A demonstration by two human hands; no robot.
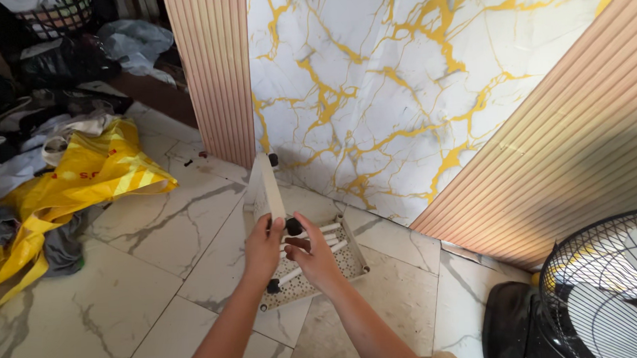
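Holding a cream panel (pixel 268 188) upright in the left hand (pixel 263 249): fingers wrapped round its lower end, thumb on the near face. Panel stands tilted slightly, top end near the foot of the wall, with a black wheel (pixel 273 159) showing at that top end.

Right hand (pixel 314 257) sits just beside the left, fingers half-curled, fingertips at a second black wheel (pixel 293 226) near the panel's lower end. Can't tell whether it's actually pinching the wheel or only touching it.

Under both hands, flat on the floor: a perforated cream shelf tray (pixel 349 255) with white rods (pixel 331 231) lying across it and black caps at its corners. One more black wheel (pixel 272 285) sits on the tray's near edge, by the left wrist.

Surroundings:
- marble floor tiles (pixel 145 277), white with grey veins
- wall panel (pixel 400 77) behind, white marble look with gold veins, flanked by ribbed pinkish slats (pixel 212 70)
- yellow bag (pixel 85 173) and a heap of clothes (pixel 21 147) at left, well apart from the hands
- black fan guard (pixel 604 282) at lower right
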